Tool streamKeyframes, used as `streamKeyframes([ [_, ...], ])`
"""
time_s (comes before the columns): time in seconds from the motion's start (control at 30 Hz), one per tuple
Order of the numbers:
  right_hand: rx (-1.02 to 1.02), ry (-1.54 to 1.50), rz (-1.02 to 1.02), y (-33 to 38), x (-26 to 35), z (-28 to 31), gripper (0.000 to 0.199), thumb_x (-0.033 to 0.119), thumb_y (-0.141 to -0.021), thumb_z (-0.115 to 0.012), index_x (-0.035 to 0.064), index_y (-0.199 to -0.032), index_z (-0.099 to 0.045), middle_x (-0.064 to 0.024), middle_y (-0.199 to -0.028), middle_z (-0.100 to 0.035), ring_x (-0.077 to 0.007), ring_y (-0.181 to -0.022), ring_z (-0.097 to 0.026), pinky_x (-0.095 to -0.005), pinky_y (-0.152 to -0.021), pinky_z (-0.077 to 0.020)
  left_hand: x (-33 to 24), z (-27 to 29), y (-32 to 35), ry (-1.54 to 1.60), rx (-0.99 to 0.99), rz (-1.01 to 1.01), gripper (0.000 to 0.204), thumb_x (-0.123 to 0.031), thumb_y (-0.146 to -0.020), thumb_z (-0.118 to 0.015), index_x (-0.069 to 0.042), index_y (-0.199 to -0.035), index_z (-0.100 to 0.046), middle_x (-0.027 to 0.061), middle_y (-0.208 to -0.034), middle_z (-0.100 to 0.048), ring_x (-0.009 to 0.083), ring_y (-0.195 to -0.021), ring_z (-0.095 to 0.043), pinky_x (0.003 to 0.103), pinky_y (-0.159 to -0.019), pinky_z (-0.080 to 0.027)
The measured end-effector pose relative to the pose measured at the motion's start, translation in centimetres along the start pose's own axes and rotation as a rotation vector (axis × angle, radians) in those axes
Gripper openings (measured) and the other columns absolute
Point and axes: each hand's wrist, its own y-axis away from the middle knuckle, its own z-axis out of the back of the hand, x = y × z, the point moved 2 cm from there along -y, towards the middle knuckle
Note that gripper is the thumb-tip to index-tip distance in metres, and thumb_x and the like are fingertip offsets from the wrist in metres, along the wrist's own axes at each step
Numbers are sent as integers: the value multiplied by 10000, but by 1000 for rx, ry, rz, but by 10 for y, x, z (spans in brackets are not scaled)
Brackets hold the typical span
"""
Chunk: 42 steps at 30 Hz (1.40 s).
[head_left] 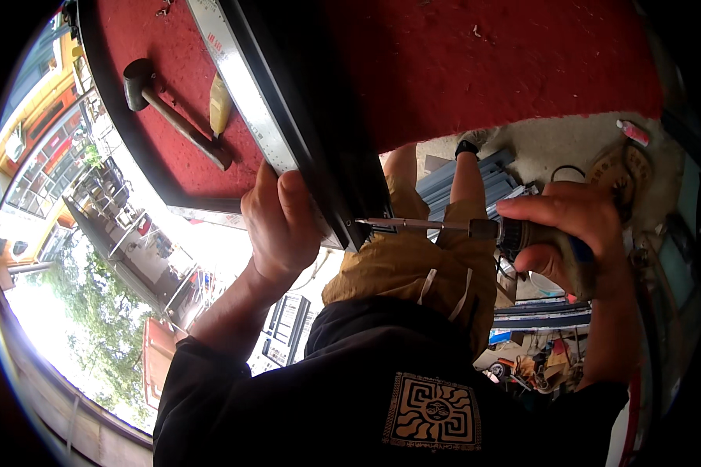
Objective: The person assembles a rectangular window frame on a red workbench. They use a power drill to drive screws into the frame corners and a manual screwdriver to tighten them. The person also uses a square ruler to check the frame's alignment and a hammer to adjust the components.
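My left hand (pixel 283 218) is closed around the near end of a long black metal profile (pixel 304 101), which has a pale printed strip (pixel 249 97) along its left side. In my right hand (pixel 572 226) is a power drill (pixel 541 241), held level with its nose toward the left. A long thin bit (pixel 413 223) runs from its chuck to the profile's near end. The bit's tip is at or very close to the black face; I cannot tell how far in it is.
On the red-covered table (pixel 483 62), left of the profile, lie a mallet (pixel 171 113) and a yellow-handled tool (pixel 220 105). Grey lengths of material (pixel 475 183) rest on the floor below. A pink-red bottle (pixel 632 132) lies at the right, and clutter (pixel 533 362) sits lower right.
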Motion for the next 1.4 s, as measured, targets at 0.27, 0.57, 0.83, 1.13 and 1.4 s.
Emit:
streamKeyframes([
  [0.27,10,-65,-94,5,-4,-9,564,520,-865,-823,95,-1233,-779,-7,-624,-563,-126,-539,-541,-333,-507,-393,1,0,1,-1,5,-12,617,-414,-1184,-264,89,-1314,-595,114,-818,-744,192,-699,-716,294,-632,-522],
  [0.57,1,-35,-65,9,-4,-13,570,562,-896,-786,102,-1233,-772,0,-618,-565,-132,-536,-548,-332,-514,-403,2,-1,0,26,2,-43,622,-416,-1189,-251,86,-1313,-597,104,-798,-746,173,-682,-723,271,-608,-517],
  [0.83,0,-16,-54,10,-5,-13,569,581,-911,-769,100,-1215,-777,-15,-641,-597,-143,-532,-564,-331,-515,-421,2,1,0,22,28,2,656,-452,-1186,-248,93,-1342,-579,117,-830,-764,188,-695,-737,283,-615,-533],
  [1.13,-5,-86,-107,13,-1,-18,566,536,-901,-807,62,-1206,-771,-61,-732,-698,-180,-617,-685,-326,-557,-509,1,-1,0,13,29,-29,661,-450,-1187,-229,94,-1349,-568,108,-797,-758,187,-676,-737,272,-601,-525],
  [1.4,2,-85,-136,10,1,-13,577,542,-915,-789,47,-1210,-764,-68,-753,-715,-180,-637,-702,-321,-568,-519,1,0,0,24,24,-47,642,-438,-1189,-248,97,-1349,-565,117,-864,-762,174,-717,-730,270,-628,-526],
])
